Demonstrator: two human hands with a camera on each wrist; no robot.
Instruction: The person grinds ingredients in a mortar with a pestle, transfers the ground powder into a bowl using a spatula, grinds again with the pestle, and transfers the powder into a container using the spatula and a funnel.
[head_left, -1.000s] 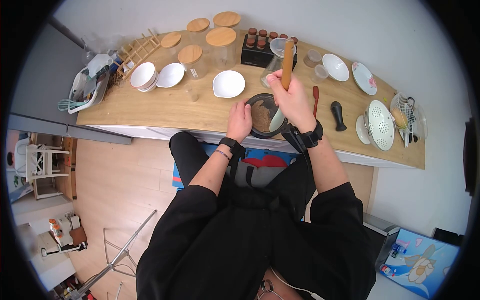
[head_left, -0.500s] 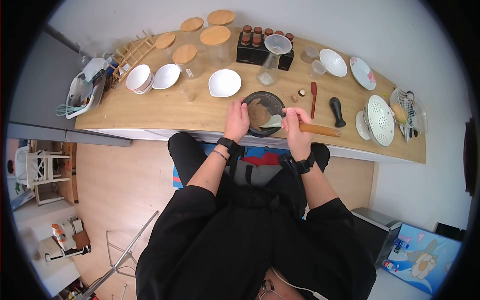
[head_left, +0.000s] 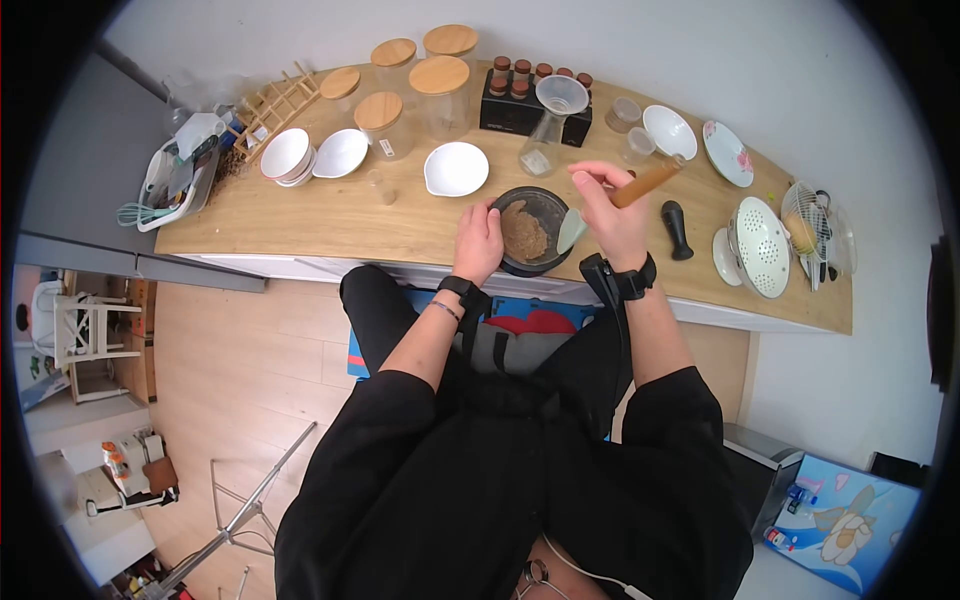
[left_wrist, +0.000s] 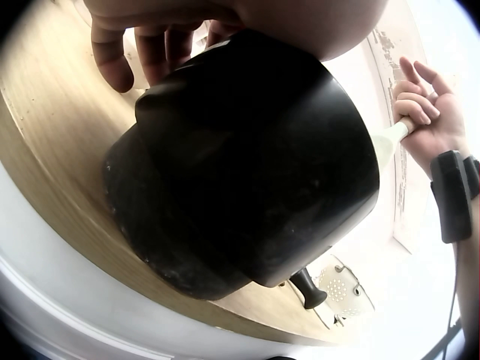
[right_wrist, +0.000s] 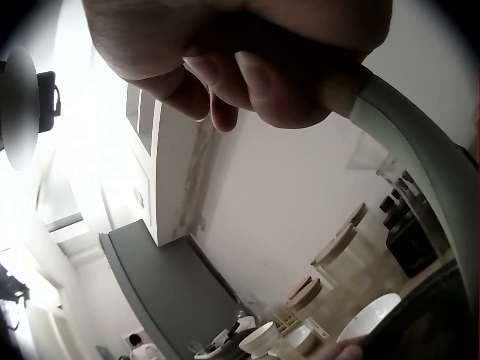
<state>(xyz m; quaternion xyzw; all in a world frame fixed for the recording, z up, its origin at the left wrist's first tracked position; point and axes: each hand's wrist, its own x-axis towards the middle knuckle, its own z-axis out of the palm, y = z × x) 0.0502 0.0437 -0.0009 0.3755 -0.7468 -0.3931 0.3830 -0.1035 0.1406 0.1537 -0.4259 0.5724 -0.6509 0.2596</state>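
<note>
A black mortar point(head_left: 533, 270) stands near the counter's front edge with brown powder point(head_left: 524, 236) inside, mostly toward its left. My left hand point(head_left: 478, 244) grips the mortar's left side, fingers over the rim; its fingertips hang past the dark wall in the left wrist view. In my right hand point(head_left: 613, 225) is a spatula with a wooden handle point(head_left: 650, 182) and a pale green head point(head_left: 571, 231). The head overlaps the mortar's right rim, and the handle slants up to the right. Fingers of the right hand curl round the shaft in the right wrist view point(right_wrist: 262, 82).
A black pestle point(head_left: 677, 231) and a white colander point(head_left: 760, 248) stand to the right. Beyond the mortar are a white bowl point(head_left: 457, 168) and a glass flask with a funnel point(head_left: 562, 95). Wooden-lidded jars point(head_left: 440, 105), a spice rack point(head_left: 500, 112) and stacked bowls point(head_left: 287, 155) line the back and left.
The spatula's head has moved from inside the mortar to its right rim. Its handle swung down to the right, then my right hand rose. My left hand kept its place on the mortar.
</note>
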